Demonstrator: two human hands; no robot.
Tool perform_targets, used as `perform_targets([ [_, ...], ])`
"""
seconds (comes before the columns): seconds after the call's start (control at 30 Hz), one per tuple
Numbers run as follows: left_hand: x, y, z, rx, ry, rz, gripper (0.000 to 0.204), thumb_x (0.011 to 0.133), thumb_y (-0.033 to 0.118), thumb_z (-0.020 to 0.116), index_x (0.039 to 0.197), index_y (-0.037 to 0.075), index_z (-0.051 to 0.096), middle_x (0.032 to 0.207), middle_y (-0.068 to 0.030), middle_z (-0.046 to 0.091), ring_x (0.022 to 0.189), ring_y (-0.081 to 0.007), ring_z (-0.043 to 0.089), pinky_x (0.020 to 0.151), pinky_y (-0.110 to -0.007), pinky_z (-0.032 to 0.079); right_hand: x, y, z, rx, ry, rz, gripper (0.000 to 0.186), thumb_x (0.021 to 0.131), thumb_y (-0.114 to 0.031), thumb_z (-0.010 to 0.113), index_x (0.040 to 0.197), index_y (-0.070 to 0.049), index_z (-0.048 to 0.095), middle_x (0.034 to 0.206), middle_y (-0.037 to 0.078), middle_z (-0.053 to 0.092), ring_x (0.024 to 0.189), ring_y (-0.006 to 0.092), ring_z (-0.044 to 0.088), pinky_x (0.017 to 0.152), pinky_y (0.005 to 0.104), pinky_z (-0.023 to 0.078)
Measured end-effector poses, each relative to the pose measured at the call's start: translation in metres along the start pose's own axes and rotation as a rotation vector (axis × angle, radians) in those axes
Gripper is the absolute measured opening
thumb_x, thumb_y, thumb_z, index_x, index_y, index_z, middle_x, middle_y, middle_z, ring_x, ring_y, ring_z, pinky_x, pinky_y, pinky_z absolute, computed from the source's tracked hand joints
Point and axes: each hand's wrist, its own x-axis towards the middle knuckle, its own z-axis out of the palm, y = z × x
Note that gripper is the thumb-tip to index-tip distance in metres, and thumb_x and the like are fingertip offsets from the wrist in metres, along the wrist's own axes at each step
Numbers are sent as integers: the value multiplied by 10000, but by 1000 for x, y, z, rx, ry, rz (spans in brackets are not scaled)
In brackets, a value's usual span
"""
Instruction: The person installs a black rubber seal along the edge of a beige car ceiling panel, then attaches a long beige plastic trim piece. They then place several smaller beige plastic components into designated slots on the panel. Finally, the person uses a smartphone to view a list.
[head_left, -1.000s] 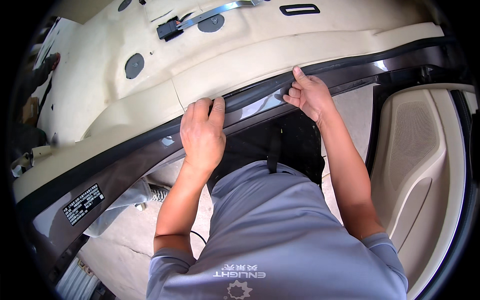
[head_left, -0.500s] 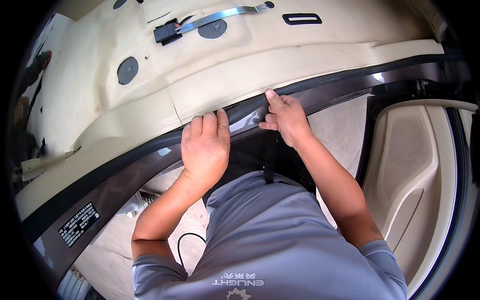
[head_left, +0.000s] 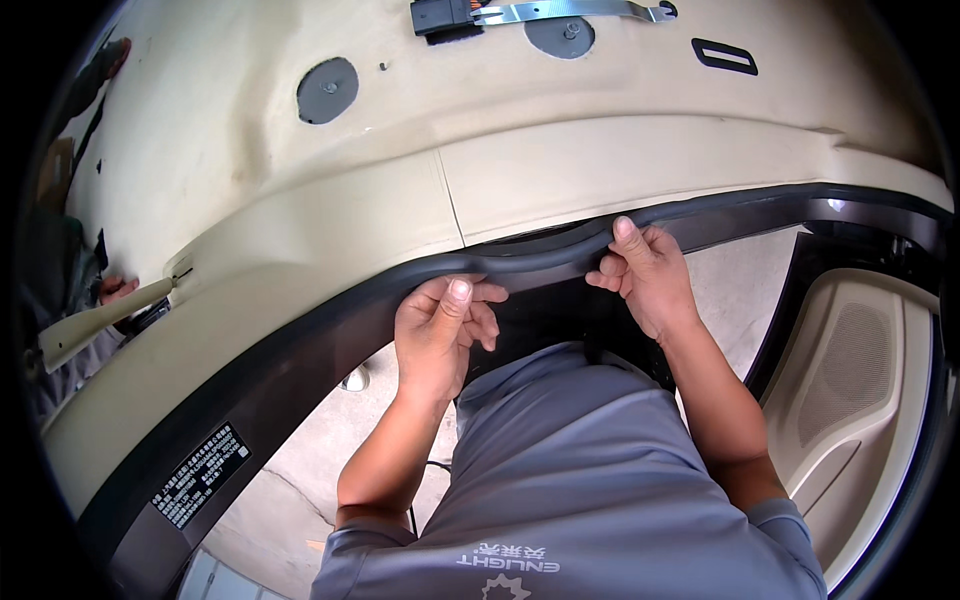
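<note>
A black rubber door seal runs along the edge of a dark car door sill. Between my two hands it bows away from the beige trim, and a dark gap shows behind it. My right hand has its thumb on the seal, the other fingers curled below it. My left hand is just below the seal, thumb up and fingers apart, with nothing visible in it. Whether a left fingertip touches the seal, I cannot tell.
Beige floor carpet lies beyond the trim, with a black connector, a metal strip and round grey patches. An open door panel stands at the right. At the far left another person's hand shows near a beige lever.
My left hand has come off the seal's top and turned over, thumb up. The right thumb stays on the seal. The seal bows out more, and the view has shifted.
</note>
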Motion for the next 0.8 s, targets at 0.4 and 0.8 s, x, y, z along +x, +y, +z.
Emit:
perform_targets([
  [0.4, 16, -4, 26, 64, 148, -164, 438, 1062, 343, 622, 917, -68, 658, 868, -201, 729, 611, -214, 680, 520, -314, 552, -2, 8, 23, -36, -200, 78, 460, 959, -385, 775, 944, 37, 592, 772, 28, 558, 651, 99, 578, 704, 382, 667],
  [0.8, 32, -21, 65, 152, 138, -176, 342, 1040, 253, 665, 955, -75, 713, 803, -178, 743, 575, -184, 678, 499, -288, 553, 11, 25, 31, -278, -68, -14, 610, 965, -428, 755, 572, 5, 581, 578, 35, 568, 508, 93, 509, 474, 281, 452],
])
